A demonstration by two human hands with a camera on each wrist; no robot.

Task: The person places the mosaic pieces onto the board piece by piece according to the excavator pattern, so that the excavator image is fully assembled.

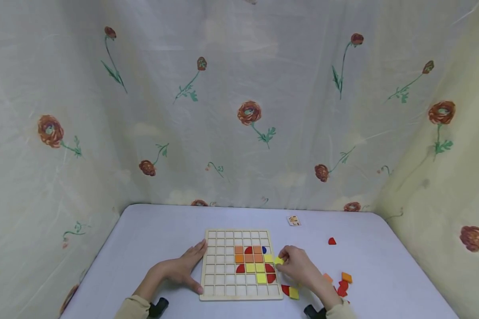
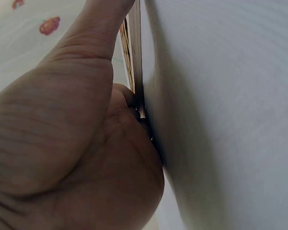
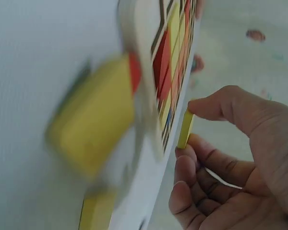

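Note:
A pale wooden grid board point(image 1: 220, 290) lies on the white table, its square cells partly filled with orange, yellow, red and blue pieces. My left hand point(image 1: 182, 266) rests along the board's left edge, fingers stretched out and thumb at the lower left corner. In the left wrist view, the palm point(image 2: 101, 158) stands beside the board's side. Just off the board's right edge, my right hand point(image 1: 299, 266) pinches a yellow square tile point(image 1: 279, 260) between thumb and fingertips. The right wrist view shows this tile point(image 3: 186, 129) held edge-on.
Right of the board's lower corner lie a red piece point(image 1: 285, 289) and a yellow tile point(image 1: 293, 293). Several orange and red pieces point(image 1: 343, 288) lie beyond the right forearm. A red piece point(image 1: 332, 241) and a small picture card point(image 1: 293, 220) lie farther back. Flowered curtains surround the table.

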